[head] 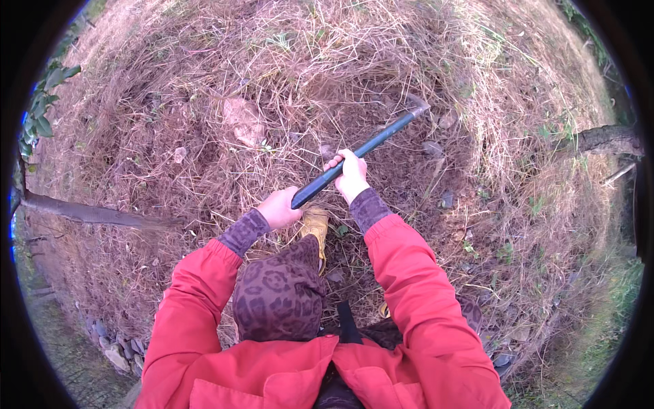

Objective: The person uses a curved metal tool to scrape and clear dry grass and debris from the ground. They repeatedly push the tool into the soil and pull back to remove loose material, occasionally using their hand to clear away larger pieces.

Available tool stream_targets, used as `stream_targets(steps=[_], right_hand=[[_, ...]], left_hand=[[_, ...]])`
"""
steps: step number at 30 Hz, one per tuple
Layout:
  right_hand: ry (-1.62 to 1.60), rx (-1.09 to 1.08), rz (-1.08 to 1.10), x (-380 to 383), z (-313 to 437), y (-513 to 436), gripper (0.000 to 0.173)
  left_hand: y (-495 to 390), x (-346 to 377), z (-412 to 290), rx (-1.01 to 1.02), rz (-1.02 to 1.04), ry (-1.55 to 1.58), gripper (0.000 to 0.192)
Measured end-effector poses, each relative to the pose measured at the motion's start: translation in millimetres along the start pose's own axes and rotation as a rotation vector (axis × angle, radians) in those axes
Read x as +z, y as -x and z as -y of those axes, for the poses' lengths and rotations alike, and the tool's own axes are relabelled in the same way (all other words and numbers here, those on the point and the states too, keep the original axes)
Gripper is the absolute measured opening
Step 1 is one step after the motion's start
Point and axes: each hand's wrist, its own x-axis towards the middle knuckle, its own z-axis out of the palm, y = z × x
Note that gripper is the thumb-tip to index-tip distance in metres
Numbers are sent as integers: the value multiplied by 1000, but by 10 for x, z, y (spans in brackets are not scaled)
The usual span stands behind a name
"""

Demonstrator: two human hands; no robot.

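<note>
Both my hands grip the dark green tubular handle point(386, 134) of a bladed tool, perhaps a sickle or a hoe. My left hand point(280, 208) wraps the near end of the handle, just above my yellow boot point(315, 222). Farther along, my right hand point(352, 173) closes around the middle. The handle slants away to the upper right. At its far end a narrow metal blade point(420, 106) bends back towards the left, its tip partly lost among dry grass point(352, 97). Whether the blade touches the soil is not clear.
A pale reddish stone or clod point(244, 121) lies ahead to the left. Small grey stones point(433, 149) sit near the blade. A bare tree trunk or branch point(92, 210) reaches in from the left, another point(603, 139) from the right. Piled stones point(117, 353) lie at lower left.
</note>
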Motion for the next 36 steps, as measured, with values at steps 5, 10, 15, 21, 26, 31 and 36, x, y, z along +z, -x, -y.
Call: stream_targets(steps=[5, 10, 15, 21, 26, 31, 36], right_hand=[[-42, -55, -151, -22, 494, -383, 15], [119, -48, -174, 283, 177, -652, 14], [172, -16, -202, 475, -363, -475, 5], [384, 33, -21, 776, -1007, 63, 11], [331, 33, 49, 366, -785, 113, 24], [267, -223, -30, 236, -163, 13, 17], [241, -44, -68, 335, 145, -485, 15]], left_hand=[[-672, 72, -291, 19, 13, -103, 28], [-587, -159, -39, -216, 34, 162, 26], [-105, -285, 243, -161, -113, -9, 29], [734, -193, 266, -489, -186, 753, 27], [691, 174, 303, -258, -220, 325, 32], [175, 122, 40, -193, -14, 423, 25], [-386, 67, -125, -179, -75, 273, 21]])
